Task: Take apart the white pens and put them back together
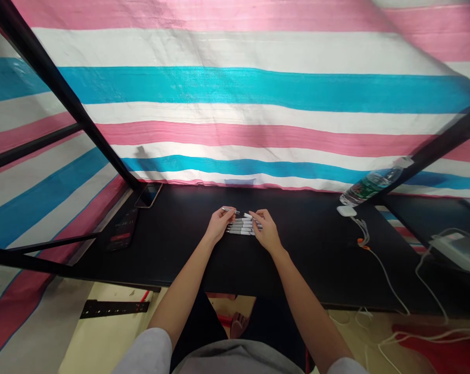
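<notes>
Several white marker pens (241, 227) lie side by side in a row on the black table (305, 259). My left hand (219, 224) pinches the body of one pen (231, 210) just above the row's far end. My right hand (265, 228) is closed on the other end of that pen, at what looks like its cap (249, 215). Both hands sit at the two sides of the row.
A phone (149, 195) and a dark device with a red display (121, 234) lie at the table's left. A plastic water bottle (369, 185), a white earbud case (346, 211) and white cables (383, 265) are at the right. A striped tarp hangs behind.
</notes>
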`<move>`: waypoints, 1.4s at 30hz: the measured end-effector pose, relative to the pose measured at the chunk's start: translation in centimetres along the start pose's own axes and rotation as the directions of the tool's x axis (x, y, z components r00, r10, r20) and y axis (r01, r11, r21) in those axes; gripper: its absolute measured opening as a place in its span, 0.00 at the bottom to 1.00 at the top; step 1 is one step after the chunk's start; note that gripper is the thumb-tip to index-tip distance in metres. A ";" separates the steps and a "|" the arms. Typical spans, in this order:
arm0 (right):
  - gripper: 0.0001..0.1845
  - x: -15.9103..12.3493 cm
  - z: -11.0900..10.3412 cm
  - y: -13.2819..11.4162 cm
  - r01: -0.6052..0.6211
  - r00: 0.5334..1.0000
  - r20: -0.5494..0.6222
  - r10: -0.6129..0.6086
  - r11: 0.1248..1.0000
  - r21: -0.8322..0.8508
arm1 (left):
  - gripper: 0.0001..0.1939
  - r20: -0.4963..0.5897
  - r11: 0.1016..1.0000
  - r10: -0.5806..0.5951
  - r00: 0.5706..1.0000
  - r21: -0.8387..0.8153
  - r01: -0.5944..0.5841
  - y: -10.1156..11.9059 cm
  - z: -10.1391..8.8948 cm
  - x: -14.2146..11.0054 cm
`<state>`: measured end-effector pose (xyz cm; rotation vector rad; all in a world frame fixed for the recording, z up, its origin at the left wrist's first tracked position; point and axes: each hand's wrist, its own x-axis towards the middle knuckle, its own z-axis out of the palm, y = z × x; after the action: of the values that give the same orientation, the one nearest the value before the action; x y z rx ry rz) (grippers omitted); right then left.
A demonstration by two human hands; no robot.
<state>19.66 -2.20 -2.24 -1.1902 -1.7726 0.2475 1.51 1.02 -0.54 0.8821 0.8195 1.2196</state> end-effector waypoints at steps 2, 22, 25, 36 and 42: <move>0.20 0.0 0.0 -0.2 0.019 0.999 0.025 -0.020 1.000 0.019 | 0.16 0.020 0.999 -0.005 1.000 0.037 0.004 -0.1 0.0 -0.1; 0.13 0.6 -0.8 -1.7 -0.366 0.930 0.132 0.343 0.835 0.410 | 0.17 0.016 1.000 0.011 1.000 0.004 -0.011 0.3 0.1 -0.1; 0.15 0.6 -0.7 -1.7 -0.401 0.915 0.160 0.369 0.802 0.443 | 0.17 0.025 1.000 0.006 1.000 0.012 -0.006 0.2 0.0 0.0; 0.19 0.9 -0.8 -2.0 -0.409 0.912 0.187 0.366 0.764 0.499 | 0.17 0.022 0.999 0.009 1.000 0.036 -0.010 0.1 0.2 -0.1; 0.17 0.7 -0.7 -1.9 -0.449 0.893 0.205 0.401 0.757 0.474 | 0.17 0.004 1.000 0.005 1.000 0.016 -0.005 0.0 0.1 0.0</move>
<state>19.01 -2.81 -0.30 -1.1760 -1.3514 1.0004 1.61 1.00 -0.46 0.8998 0.8253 1.2167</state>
